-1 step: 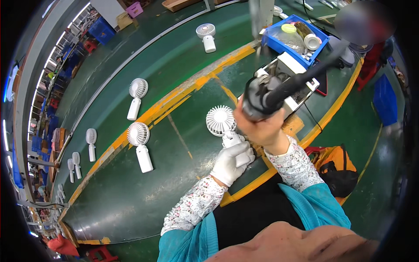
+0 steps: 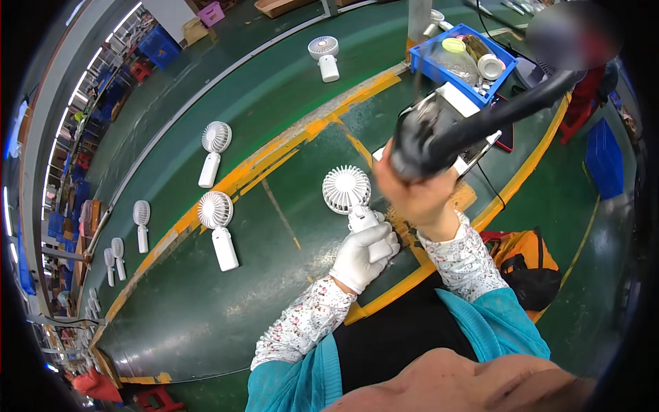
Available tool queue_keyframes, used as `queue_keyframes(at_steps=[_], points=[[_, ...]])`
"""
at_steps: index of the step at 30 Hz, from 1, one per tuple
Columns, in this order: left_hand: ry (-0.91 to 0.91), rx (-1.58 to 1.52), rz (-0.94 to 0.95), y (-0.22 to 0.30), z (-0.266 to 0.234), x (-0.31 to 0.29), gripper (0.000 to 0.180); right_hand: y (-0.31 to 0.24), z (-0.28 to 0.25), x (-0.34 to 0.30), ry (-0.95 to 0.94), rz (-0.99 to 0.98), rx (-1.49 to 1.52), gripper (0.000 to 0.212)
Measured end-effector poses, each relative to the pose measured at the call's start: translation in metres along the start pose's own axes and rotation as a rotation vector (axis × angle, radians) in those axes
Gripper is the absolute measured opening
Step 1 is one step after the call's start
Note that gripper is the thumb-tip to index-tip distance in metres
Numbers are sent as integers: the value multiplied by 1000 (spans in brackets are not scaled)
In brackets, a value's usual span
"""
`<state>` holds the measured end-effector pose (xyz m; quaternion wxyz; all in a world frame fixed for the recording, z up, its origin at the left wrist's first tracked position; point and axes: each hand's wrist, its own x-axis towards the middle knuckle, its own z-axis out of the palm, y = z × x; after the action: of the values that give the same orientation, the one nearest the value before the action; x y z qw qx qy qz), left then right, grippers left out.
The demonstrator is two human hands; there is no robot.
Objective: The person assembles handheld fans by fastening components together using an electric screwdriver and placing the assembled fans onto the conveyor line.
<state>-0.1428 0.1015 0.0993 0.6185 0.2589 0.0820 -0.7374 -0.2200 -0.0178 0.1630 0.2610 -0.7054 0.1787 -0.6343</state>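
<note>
A white handheld fan (image 2: 347,190) lies on the green bench, its round grille pointing away from me and its handle toward me. Around that handle my gloved left hand (image 2: 360,261) is closed, holding it against the surface. My bare right hand (image 2: 422,199) is wrapped round a black tool that looks like a powered screwdriver (image 2: 417,141), above and to the right of the fan. A thick black cable or sleeve (image 2: 498,123) runs from the tool to the upper right. The tool is blurred, and its working tip is hidden.
Another white fan (image 2: 220,230) lies left on the bench. More fans, including one (image 2: 324,58), lie beyond the yellow-taped edge (image 2: 274,165). A white-framed box (image 2: 456,99) stands behind the tool, beside a blue bin (image 2: 420,65) of parts. An orange bag (image 2: 525,254) is at right.
The black tool in my right hand has shifted slightly, and its cable has swung toward the right. My left hand keeps its hold on the fan.
</note>
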Motion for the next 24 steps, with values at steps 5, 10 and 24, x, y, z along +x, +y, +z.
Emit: queue_keyframes(at_steps=[5, 10, 24], points=[[-99, -51, -13, -9, 0, 2, 15, -2, 1, 25, 132, 165, -21, 37], [57, 68, 40, -11, 10, -1, 15, 0, 6, 8, 12, 313, 171, 27], [-289, 1797, 907, -7, -17, -1, 16, -8, 31, -39, -233, 575, 378, 39]])
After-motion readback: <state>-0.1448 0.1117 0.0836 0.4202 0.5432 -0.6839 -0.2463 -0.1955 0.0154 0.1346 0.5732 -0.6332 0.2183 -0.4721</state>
